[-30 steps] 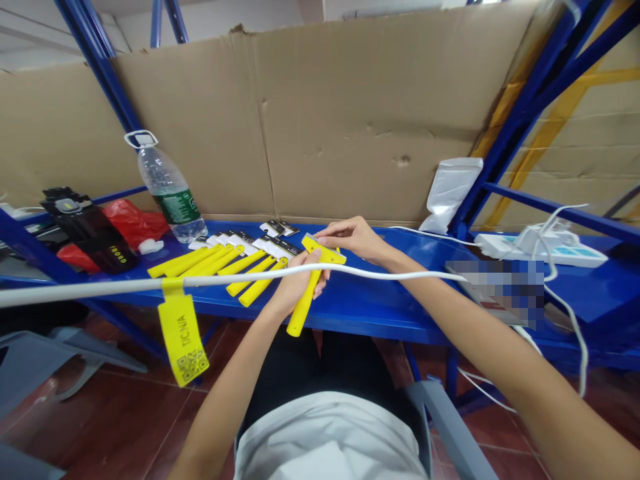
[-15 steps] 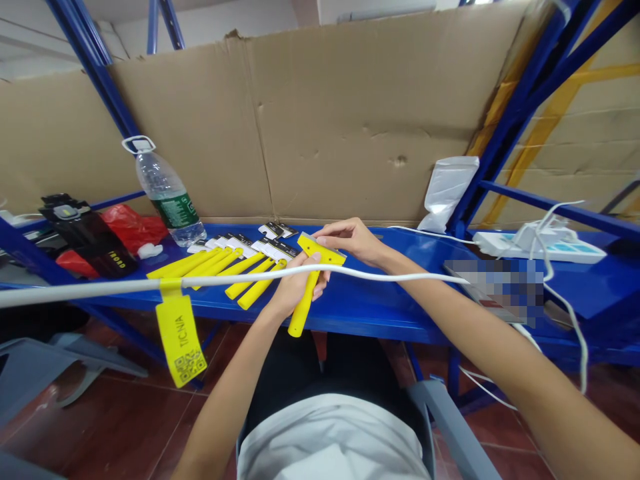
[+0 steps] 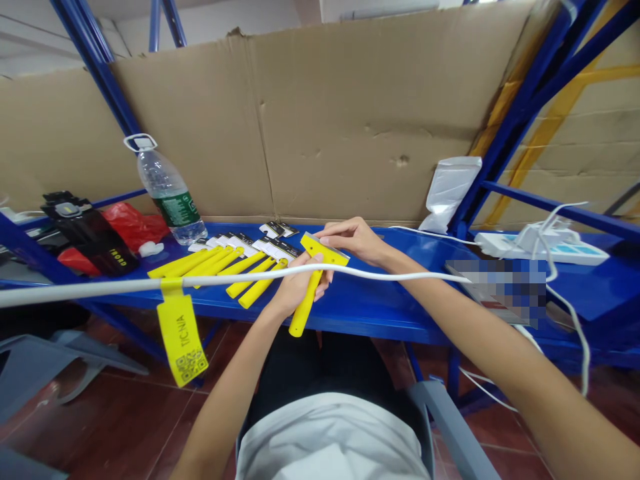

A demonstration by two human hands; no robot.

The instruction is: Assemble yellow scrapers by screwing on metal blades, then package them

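Note:
A yellow scraper (image 3: pixel 303 311) with a wide flat head is in my left hand (image 3: pixel 291 288), whose fingers are wrapped round it just below the head. The handle points down toward me. My right hand (image 3: pixel 359 241) is at the upper edge of the scraper's head, thumb and fingers bent together on it; its fingertips are partly hidden. To the left, several more yellow scrapers (image 3: pixel 250 272) lie in a slanted row, black-and-white printed sleeves (image 3: pixel 270 248) over their heads. A white cable (image 3: pixel 390 273) passes in front of the scene, across the view of the held scraper.
Left on the blue shelf (image 3: pixel 390 313) stand a water bottle (image 3: pixel 175 200) and a black container (image 3: pixel 95 240) beside a red bag (image 3: pixel 133 223). At right lie a power strip (image 3: pixel 590 250) and a blurred-out flat object (image 3: pixel 495 287). Cardboard (image 3: pixel 350 120) walls the back.
Almost nothing differs. The scraper's head has shifted very slightly to the right, while both hands keep the same hold on it.

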